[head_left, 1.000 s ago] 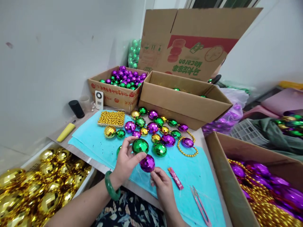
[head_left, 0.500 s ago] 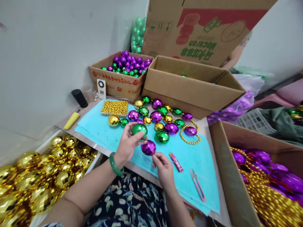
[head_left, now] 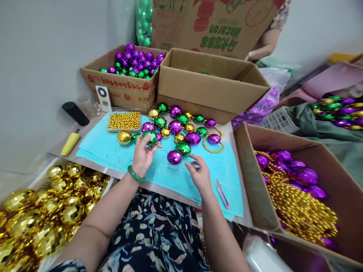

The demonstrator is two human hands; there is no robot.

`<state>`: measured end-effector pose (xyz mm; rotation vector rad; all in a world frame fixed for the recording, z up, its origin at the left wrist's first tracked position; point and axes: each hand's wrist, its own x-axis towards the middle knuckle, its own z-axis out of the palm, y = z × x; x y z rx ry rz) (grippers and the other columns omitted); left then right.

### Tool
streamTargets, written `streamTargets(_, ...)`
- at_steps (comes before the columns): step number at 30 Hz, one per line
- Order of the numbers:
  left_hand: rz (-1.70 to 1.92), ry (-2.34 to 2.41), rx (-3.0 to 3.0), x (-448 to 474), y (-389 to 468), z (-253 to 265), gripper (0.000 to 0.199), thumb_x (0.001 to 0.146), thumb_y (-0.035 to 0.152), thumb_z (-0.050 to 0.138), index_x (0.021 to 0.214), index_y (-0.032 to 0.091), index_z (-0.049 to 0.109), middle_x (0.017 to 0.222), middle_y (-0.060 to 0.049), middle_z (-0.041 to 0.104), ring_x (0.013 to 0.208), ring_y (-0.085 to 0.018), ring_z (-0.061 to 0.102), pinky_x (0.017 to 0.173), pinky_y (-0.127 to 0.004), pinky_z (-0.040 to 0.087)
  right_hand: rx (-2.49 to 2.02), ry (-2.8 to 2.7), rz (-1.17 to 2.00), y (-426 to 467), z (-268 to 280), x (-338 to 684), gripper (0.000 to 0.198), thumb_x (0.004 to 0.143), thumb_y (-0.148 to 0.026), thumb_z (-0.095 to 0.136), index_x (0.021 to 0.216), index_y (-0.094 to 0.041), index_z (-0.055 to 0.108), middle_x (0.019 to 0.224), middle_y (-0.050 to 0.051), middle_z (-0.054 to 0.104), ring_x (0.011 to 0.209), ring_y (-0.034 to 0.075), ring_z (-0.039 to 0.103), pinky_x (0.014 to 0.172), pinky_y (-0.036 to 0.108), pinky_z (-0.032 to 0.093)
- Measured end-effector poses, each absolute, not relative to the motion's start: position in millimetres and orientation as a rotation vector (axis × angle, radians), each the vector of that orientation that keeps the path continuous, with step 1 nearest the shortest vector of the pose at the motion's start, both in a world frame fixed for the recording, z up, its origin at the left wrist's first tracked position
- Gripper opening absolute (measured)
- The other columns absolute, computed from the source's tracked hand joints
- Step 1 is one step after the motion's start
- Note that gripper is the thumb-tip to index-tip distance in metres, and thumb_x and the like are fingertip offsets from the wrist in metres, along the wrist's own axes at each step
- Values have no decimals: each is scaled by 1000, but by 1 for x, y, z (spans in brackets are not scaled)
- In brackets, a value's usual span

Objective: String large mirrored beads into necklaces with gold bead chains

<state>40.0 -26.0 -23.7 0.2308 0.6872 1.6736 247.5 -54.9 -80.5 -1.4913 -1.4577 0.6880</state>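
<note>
My left hand [head_left: 143, 155] is closed around a shiny green faceted ball [head_left: 150, 137], with a tiny gold bead by its fingertips. My right hand [head_left: 200, 174] hovers over the blue cloth [head_left: 170, 183], thumb and fingers apart and nothing visible between them. Left of its fingertips sits a purple faceted ball [head_left: 174, 157], touching or close to another green ball [head_left: 184, 149]. Behind lies a strand of purple, green and gold balls [head_left: 193, 138], ending in a loop of small gold beads [head_left: 213, 152]. Thin clear thread lies on the cloth between my hands.
A tray of gold beads [head_left: 124, 121] sits at the cloth's back left; pink thread snips [head_left: 222, 194] lie right. Cartons [head_left: 211, 88] stand behind and at the right [head_left: 256, 181]. Large gold balls [head_left: 52, 204] fill a crate at left. Another person's arm [head_left: 266, 45] shows behind the cartons.
My right hand has let go at the purple ball, which now rests on the cloth, and has opened. The left hand still holds the green ball. The view has shifted, and the pink packet is out of sight.
</note>
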Motion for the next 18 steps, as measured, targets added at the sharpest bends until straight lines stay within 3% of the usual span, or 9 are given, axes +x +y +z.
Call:
streamTargets(4, 1686, 721, 247, 43, -24, -24, 26, 65, 23, 77, 79, 19, 55, 79, 2, 62, 73, -13, 60, 74, -33, 50, -1372, -1619, 334, -53, -63, 234, 23, 81, -28, 56, 100, -21, 66, 105, 10, 66, 101, 25, 57, 76, 39, 50)
streamTargets(8, 1650, 741, 249, 43, -23, -24, 25, 65, 25, 77, 81, 18, 58, 78, 2, 63, 72, -11, 60, 75, -31, 50, -1260, -1800, 383, -45, -56, 212, 17, 83, -25, 55, 95, -21, 67, 94, 8, 69, 90, 22, 60, 82, 38, 48)
streamTargets(12, 1645, 739, 260, 38, -24, -24, 26, 65, 25, 76, 81, 17, 56, 79, 1, 63, 73, -10, 60, 73, -29, 51, -1271, -1828, 518, -41, -63, 207, 20, 86, -21, 49, 81, -22, 68, 80, 5, 67, 81, 19, 61, 77, 33, 48)
streamTargets(15, 1654, 755, 258, 36, -26, -26, 27, 65, 26, 76, 80, 18, 54, 80, 3, 63, 72, -10, 59, 72, -29, 52, -1284, -1846, 454, -43, -64, 209, 17, 85, -25, 53, 92, -21, 68, 90, 8, 67, 89, 22, 60, 81, 37, 47)
streamTargets(18, 1653, 774, 306, 37, -28, -24, 27, 67, 27, 75, 83, 20, 54, 82, 3, 63, 72, -10, 59, 71, -29, 52, -1286, -1884, 283, -44, -59, 210, 27, 83, -30, 59, 106, -20, 66, 108, 11, 65, 102, 26, 55, 88, 41, 44)
